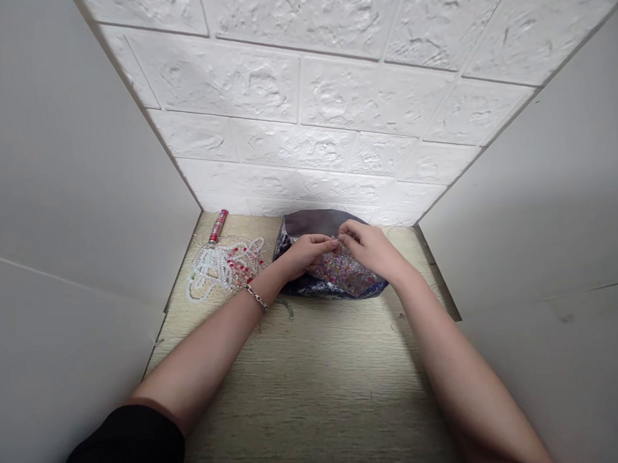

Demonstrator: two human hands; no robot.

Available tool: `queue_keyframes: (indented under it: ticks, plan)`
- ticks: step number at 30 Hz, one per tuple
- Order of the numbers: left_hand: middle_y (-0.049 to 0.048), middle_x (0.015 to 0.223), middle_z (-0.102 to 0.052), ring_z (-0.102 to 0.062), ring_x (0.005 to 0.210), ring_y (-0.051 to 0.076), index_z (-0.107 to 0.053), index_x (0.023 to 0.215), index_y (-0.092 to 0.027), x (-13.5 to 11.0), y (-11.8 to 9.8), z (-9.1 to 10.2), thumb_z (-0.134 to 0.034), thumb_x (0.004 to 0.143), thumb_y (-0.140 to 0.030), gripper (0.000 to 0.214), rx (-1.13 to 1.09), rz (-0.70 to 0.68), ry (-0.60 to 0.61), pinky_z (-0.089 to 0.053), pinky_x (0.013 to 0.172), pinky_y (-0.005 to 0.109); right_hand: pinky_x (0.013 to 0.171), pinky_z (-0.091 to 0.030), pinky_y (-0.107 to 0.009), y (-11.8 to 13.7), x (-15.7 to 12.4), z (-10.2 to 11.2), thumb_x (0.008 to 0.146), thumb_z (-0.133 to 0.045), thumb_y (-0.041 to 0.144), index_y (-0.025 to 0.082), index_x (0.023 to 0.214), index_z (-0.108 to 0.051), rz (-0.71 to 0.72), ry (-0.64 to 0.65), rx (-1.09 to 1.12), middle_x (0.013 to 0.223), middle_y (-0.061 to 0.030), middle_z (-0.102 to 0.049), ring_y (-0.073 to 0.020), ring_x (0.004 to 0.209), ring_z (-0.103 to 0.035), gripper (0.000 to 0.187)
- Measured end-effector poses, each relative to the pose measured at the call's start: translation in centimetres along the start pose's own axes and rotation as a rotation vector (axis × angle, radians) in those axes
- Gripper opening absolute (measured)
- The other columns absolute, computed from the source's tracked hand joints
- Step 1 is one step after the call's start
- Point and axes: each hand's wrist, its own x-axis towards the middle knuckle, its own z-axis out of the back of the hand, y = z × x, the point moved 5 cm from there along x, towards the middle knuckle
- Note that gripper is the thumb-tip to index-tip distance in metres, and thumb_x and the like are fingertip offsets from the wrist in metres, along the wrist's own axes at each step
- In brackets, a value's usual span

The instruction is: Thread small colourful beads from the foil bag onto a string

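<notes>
An open dark bag (308, 221) lies against the back of the table, with many small pink, red and clear beads (350, 274) inside. Over the bag's mouth, my left hand (307, 252) pinches with thumb and forefinger. My right hand (366, 246) is close beside it, its fingertips also pinched together. Whatever sits between the fingertips is too small to make out. A chain bracelet (256, 298) circles my left wrist.
Left of the bag lies a tangled heap of white and red bead strings (210, 268). A red tube-shaped item (218, 226) rests behind the heap. Grey panels (78, 167) stand at both sides, and a white brick-patterned wall (304, 135) closes off the back.
</notes>
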Motion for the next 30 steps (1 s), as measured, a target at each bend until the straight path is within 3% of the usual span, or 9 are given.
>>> queue_keyframes:
  ticks: [3,5,10,30]
  plan:
    - [-0.0079,0.042,-0.036,-0.018,0.029,-0.002,-0.054,0.069,-0.012,0.1,-0.2,0.2,-0.059,0.064,-0.035,0.024,-0.032,-0.025,-0.024,-0.006,0.032,0.017,0.057,-0.031,-0.023,-0.4,0.0,0.0,0.076,-0.033,0.023,0.018,0.072,-0.050,-0.019,0.017,-0.049,0.066,-0.0004,-0.054,-0.0112,0.062,-0.046,0.019]
    - [-0.0062,0.050,-0.043,-0.019,0.029,-0.002,-0.053,0.072,-0.012,0.1,-0.3,0.3,-0.059,0.064,-0.033,0.023,-0.062,-0.049,-0.053,-0.007,0.031,0.017,0.056,-0.031,-0.023,-0.8,-0.2,-0.5,0.070,-0.038,0.019,0.018,0.069,-0.053,-0.013,0.098,-0.105,0.066,-0.0008,-0.055,-0.0114,0.061,-0.047,0.015]
    - [-0.0072,0.049,-0.039,-0.021,0.030,-0.002,-0.052,0.070,-0.013,0.2,-0.2,0.3,-0.060,0.064,-0.032,0.022,-0.069,-0.037,-0.058,-0.007,0.031,0.017,0.054,-0.032,-0.023,-1.8,-0.5,-1.7,0.059,-0.047,0.011,0.019,0.067,-0.060,-0.020,0.288,-0.175,0.065,-0.0021,-0.057,-0.0116,0.057,-0.047,0.018]
    - [-0.0094,0.043,-0.028,-0.018,0.031,-0.001,-0.050,0.069,-0.014,0.1,-0.1,0.1,-0.059,0.065,-0.033,0.021,-0.044,-0.025,-0.055,-0.007,0.032,0.017,0.052,-0.032,-0.025,-2.8,-0.7,-2.4,0.062,-0.046,0.014,0.020,0.067,-0.062,-0.031,0.252,-0.145,0.060,-0.0030,-0.058,-0.0127,0.055,-0.049,0.018]
